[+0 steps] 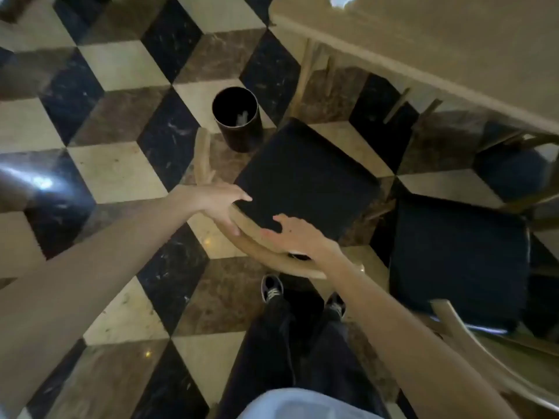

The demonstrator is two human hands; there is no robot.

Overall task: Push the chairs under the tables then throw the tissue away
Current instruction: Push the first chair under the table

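- The left hand (222,204) sits near the centre of the frame with its fingers spread apart, fingertips touching the curved wooden backrest (257,240) of the chair (305,179); it is motion-blurred, so whether it grips or only rests on the wood is hard to say.
- The right hand (299,237) lies just at 4 o'clock of the left one, fingers loosely apart over the same backrest, the thumb over the near edge of the black seat; its palm hides the rail below, so I cannot tell if it is clamped.
- That chair stands turned at an angle, its far corner pointing to 12 o'clock towards the table (423,49); only its front corner reaches the table's edge.
- A second chair (459,261) stands at 3 o'clock, its seat mostly clear of the table and its pale backrest cut off by the right and lower edges.
- A third dark seat (511,173) at 2 o'clock is largely hidden under the tabletop.
- A white scrap, possibly the tissue (341,0), lies on the table at 12 o'clock, cropped by the top edge.
- A black bin (237,122) stands on the chequered floor (121,176) at 11 o'clock of the angled chair; something pale lies inside, too dim to identify.
- Dark trousers and two shoes (272,288) show at 6 o'clock.
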